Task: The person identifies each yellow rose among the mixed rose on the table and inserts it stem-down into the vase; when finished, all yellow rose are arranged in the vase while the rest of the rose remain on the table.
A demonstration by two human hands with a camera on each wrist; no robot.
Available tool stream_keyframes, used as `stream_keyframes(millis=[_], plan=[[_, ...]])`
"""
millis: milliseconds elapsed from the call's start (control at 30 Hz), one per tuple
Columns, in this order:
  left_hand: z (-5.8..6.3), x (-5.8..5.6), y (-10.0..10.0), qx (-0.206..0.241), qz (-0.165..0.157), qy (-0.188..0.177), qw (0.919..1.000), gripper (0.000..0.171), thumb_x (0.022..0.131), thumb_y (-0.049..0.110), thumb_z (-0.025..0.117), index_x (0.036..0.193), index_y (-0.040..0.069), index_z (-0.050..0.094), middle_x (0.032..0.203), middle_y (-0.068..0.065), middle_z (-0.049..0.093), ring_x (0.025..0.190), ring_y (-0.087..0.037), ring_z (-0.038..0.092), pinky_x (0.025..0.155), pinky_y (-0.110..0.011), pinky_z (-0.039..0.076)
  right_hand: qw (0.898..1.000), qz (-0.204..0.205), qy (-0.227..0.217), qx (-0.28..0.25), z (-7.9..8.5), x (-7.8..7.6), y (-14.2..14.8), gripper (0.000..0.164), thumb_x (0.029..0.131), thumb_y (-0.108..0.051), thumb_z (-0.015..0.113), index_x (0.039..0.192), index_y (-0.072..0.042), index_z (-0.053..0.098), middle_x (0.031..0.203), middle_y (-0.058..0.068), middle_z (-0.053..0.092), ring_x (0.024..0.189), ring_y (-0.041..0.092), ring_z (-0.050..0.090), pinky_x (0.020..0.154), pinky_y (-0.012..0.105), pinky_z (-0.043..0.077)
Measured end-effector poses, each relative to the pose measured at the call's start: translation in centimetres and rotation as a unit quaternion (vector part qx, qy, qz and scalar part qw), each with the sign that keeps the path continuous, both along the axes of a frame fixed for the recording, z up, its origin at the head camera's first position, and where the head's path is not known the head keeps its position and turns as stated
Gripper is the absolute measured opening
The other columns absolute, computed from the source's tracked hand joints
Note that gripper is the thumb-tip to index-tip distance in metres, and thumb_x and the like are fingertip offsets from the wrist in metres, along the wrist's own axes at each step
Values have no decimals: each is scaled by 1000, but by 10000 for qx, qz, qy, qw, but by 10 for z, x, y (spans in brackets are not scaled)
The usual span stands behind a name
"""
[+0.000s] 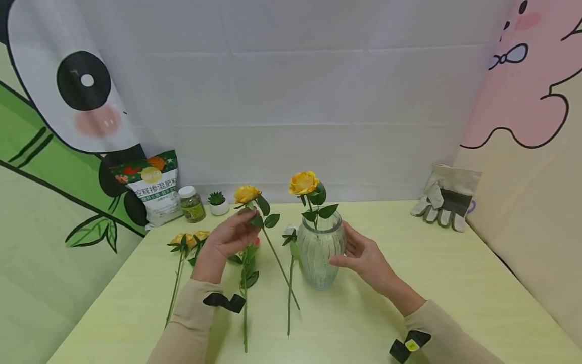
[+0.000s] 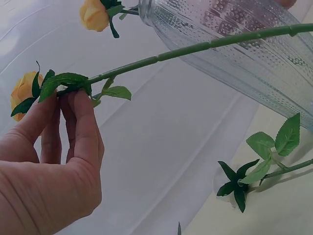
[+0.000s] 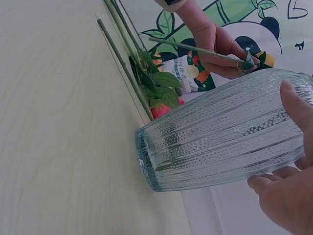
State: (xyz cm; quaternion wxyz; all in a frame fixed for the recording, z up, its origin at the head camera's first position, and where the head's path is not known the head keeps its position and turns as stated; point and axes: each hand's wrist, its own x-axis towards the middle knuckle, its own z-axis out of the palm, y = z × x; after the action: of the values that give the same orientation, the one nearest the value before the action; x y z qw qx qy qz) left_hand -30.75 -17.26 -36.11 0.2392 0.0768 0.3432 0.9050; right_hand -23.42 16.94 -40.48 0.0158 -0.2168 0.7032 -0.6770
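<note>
My left hand (image 1: 236, 233) pinches a yellow rose (image 1: 247, 194) just under its bloom, leaves at the fingertips. Its long green stem (image 2: 186, 50) slants down to the right, in front of the vase in the left wrist view. My right hand (image 1: 366, 259) holds the ribbed clear glass vase (image 1: 320, 258) by its right side, thumb in front and fingers behind. Another yellow rose (image 1: 303, 183) stands in the vase, its bloom above the rim. Beside the vase a white rose (image 1: 290, 232) lies on the table, seen from its green underside in the left wrist view.
More yellow roses (image 1: 184, 239) and a red flower with green leaves (image 1: 249, 263) lie on the table (image 1: 373, 323) at left. Behind them stand a fertilizer bag (image 1: 156, 194), a lidded jar (image 1: 192, 205) and a small potted succulent (image 1: 218, 203). Work gloves (image 1: 447, 197) rest at back right.
</note>
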Motion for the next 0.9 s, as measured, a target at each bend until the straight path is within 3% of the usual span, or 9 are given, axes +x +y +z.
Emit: stream_keyframes(millis=[100,300,533,700,900], plan=[[5,3,-1,258,-130,135,9995,30,107,1,40,89,6,63,93,-9,66,86,-19,66,80,-28,59,10000,7,-17,-3,0,0,0,98,86,-8,80,159,-2,15,163,14,20,147,29,25,112,29,33],[17,11,-1,750,-380,426,9955,34,106,-4,40,86,3,66,97,-12,64,90,-21,65,83,-29,59,10000,-35,-42,26,0,0,1,99,86,-10,81,159,-3,15,163,12,21,147,28,27,112,29,33],[33,24,3,1132,-123,611,9916,30,104,-7,40,98,2,68,101,-12,65,93,-22,66,89,-31,57,9999,-52,-99,46,0,0,1,99,85,-11,81,159,-4,16,163,11,21,147,27,27,113,32,32],[44,33,6,1738,124,766,9817,25,102,-11,45,97,-2,67,99,-13,66,90,-24,67,92,-31,56,10000,-13,-88,29,1,1,1,99,86,-9,80,160,-3,14,164,12,20,147,27,25,113,32,32],[52,38,6,2416,118,801,9670,23,100,-12,48,91,-7,67,95,-18,68,90,-28,69,93,-36,56,9999,-9,-100,18,0,0,1,100,86,-11,81,160,-4,14,164,11,20,147,27,25,112,28,33]])
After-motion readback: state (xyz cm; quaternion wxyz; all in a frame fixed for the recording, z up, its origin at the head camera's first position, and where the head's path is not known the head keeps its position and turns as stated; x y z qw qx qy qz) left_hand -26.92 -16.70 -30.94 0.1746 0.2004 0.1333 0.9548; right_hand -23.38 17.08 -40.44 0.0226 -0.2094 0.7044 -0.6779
